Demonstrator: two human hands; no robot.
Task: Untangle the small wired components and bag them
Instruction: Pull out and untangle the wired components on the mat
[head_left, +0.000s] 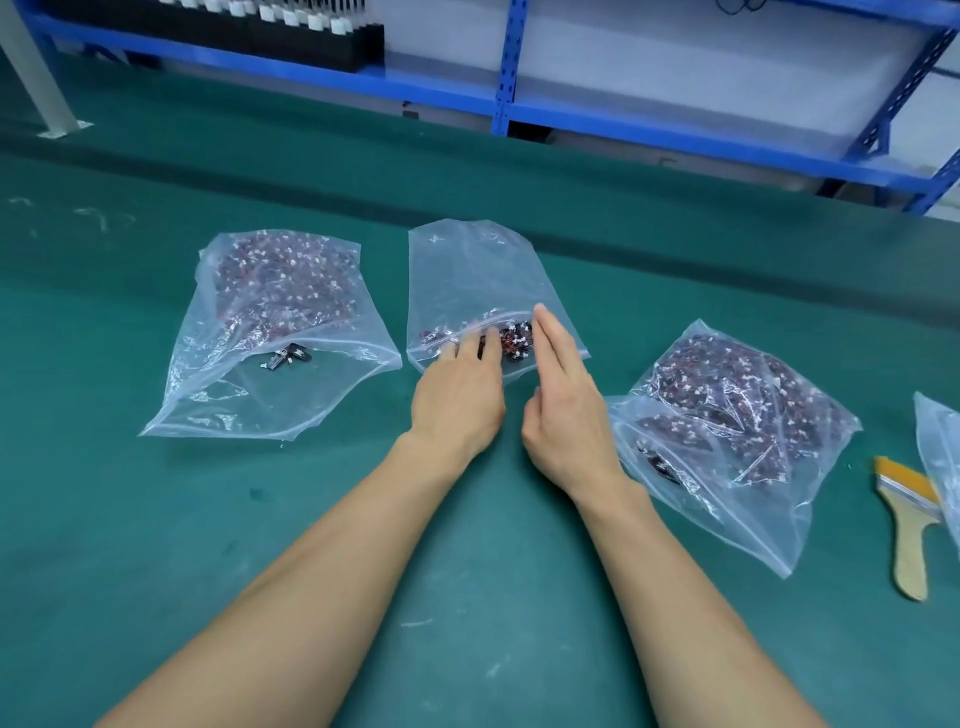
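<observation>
A clear zip bag (470, 270) lies in the middle of the green table, its mouth toward me. A small clump of red-and-black wired components (514, 338) sits just inside that mouth. My left hand (457, 400) rests on the bag's near edge, its fingers reaching into the opening next to the clump. Straight fingers of my right hand (566, 405) lie flat on the bag's right side, beside the clump. Neither hand plainly grips anything.
A fuller bag of components (280, 322) lies to the left, another (737, 431) to the right. A wooden-handled brush (909, 514) and part of a further bag (940, 457) sit at the right edge. Blue shelving (506, 67) runs behind the table.
</observation>
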